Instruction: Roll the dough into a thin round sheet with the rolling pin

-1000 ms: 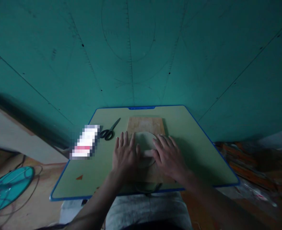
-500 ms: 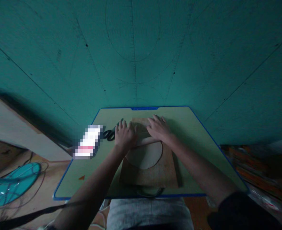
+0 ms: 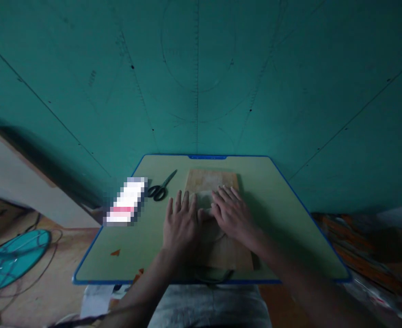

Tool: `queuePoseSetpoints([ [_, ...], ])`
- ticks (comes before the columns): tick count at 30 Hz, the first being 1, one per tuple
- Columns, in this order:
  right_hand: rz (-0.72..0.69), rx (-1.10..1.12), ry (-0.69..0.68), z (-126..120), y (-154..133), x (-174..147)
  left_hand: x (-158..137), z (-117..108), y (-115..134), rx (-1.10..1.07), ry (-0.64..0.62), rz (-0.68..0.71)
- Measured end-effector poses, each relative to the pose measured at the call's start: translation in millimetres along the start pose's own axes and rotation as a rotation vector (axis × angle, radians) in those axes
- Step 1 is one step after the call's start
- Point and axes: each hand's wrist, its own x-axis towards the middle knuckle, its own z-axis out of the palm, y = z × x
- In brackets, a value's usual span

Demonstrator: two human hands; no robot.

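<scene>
A flat round sheet of dough [image 3: 212,231] lies on a wooden board [image 3: 213,178]. Across it runs a pale rolling pin [image 3: 206,214], of which just a short stretch shows between my hands. My left hand [image 3: 183,223] rests flat over the pin's left part, fingers stretched forward and spread. Over the right part lies my right hand [image 3: 233,213], palm down with its fingers extended and slanting inward. Both hands press from above rather than wrapping round the pin. Its ends are hidden under them.
Black-handled scissors [image 3: 160,190] lie left of the board, beside a blurred-out phone-like object [image 3: 126,202]. Small orange scraps [image 3: 116,252] sit near the left front of the blue-edged table [image 3: 283,200]. A green wall [image 3: 201,91] stands behind.
Both hands and the rolling pin have come back toward me over the dough. More of the board's far end and the scissors now shows. The view has shifted slightly.
</scene>
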Motion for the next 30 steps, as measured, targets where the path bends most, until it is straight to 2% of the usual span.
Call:
queuePoseSetpoints([
  [5, 0.034, -0.006, -0.093, 12, 9, 54, 46, 7, -19, -0.005, -0.091, -0.098],
  [8, 0.047, -0.003, -0.192, 16, 15, 86, 72, 9, -31, -0.013, -0.102, -0.135],
  [10, 0.066, 0.001, -0.251, 16, 16, 98, 80, 8, -36, -0.012, -0.092, -0.154],
  [13, 0.045, -0.011, -0.256, 11, 14, 90, 69, 5, -33, -0.011, -0.08, -0.15],
  [18, -0.049, -0.038, -0.109, 3, 9, 35, 16, 6, -14, -0.021, -0.034, -0.027],
  [21, -0.063, -0.043, -0.091, 2, 8, 25, 3, 5, -9, -0.039, -0.019, -0.008],
  [24, -0.051, -0.053, -0.113, 6, 10, 45, 17, 5, -14, -0.022, -0.042, -0.042],
  [30, -0.003, -0.006, -0.225, 27, 16, 111, 64, 11, -37, -0.009, -0.13, -0.199],
])
